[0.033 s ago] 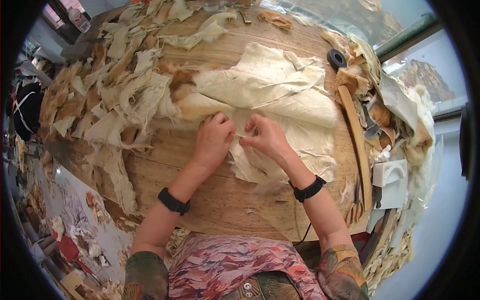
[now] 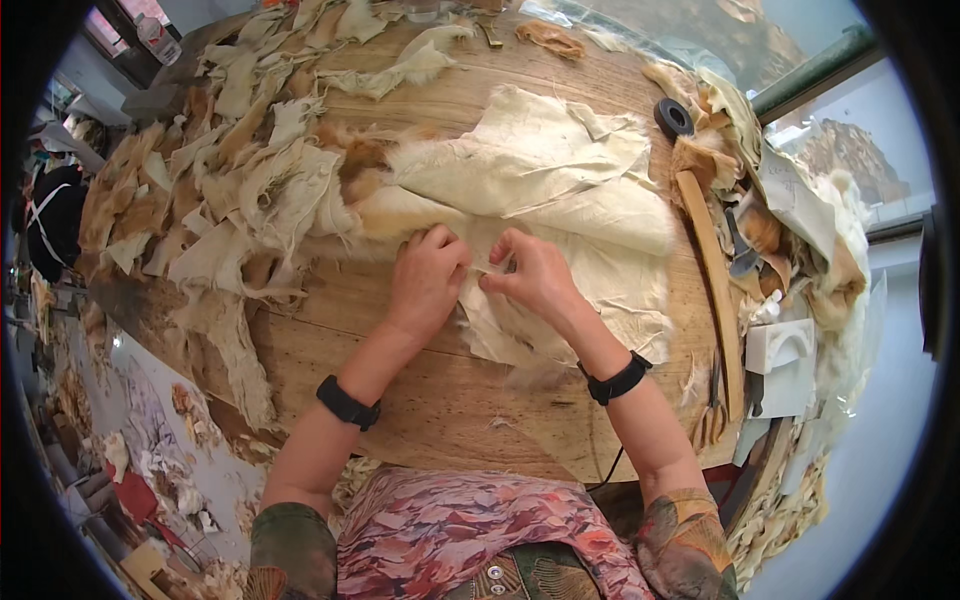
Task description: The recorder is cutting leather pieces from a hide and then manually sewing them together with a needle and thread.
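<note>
A large cream fur pelt (image 2: 570, 160) lies spread on the wooden table, leather side up, with fur fringing its left edge. My left hand (image 2: 430, 275) is closed, fingers curled on the pelt's near left edge. Just right of it, my right hand (image 2: 530, 272) pinches with thumb and forefinger. Between the two hands a small pale bit of the pelt's edge shows, gripped from both sides. Whether a needle or other small tool is in the fingers cannot be made out. Both wrists wear black bands.
Piled fur scraps (image 2: 290, 190) cover the table's left side. Along the right lie a wooden stick (image 2: 712, 290), a roll of black tape (image 2: 673, 118), scissors (image 2: 712, 415) and a white arched block (image 2: 780, 346). More scraps litter the floor at lower left.
</note>
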A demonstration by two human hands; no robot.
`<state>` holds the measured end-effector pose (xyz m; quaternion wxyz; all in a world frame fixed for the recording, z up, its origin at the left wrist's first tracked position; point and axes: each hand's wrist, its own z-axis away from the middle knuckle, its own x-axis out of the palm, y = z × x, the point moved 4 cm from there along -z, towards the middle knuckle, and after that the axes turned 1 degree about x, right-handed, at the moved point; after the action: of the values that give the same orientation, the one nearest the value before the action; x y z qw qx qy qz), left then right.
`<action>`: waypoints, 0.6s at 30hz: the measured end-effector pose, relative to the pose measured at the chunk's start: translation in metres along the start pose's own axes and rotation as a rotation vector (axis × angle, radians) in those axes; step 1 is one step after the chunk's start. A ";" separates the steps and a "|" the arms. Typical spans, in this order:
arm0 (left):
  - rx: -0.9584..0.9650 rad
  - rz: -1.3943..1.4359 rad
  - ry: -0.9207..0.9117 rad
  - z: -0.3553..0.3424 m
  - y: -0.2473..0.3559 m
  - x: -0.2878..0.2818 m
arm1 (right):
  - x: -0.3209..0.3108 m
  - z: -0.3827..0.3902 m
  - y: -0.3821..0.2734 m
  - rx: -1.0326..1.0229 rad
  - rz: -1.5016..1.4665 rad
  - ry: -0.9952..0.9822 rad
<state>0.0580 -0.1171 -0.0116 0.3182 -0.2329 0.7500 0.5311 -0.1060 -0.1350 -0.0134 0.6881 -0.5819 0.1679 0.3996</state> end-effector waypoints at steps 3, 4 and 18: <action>0.018 0.029 0.048 0.001 -0.004 0.003 | 0.000 0.008 -0.003 -0.024 0.004 0.005; 0.019 0.030 0.048 0.001 -0.005 0.003 | -0.001 0.009 -0.004 -0.034 0.014 0.007; -0.011 0.175 0.020 0.000 -0.013 0.003 | -0.008 -0.013 -0.011 -0.334 0.007 -0.026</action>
<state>0.0656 -0.1211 -0.0223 0.2617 -0.1734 0.7676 0.5588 -0.0993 -0.1501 -0.0042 0.5827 -0.6824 0.0922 0.4316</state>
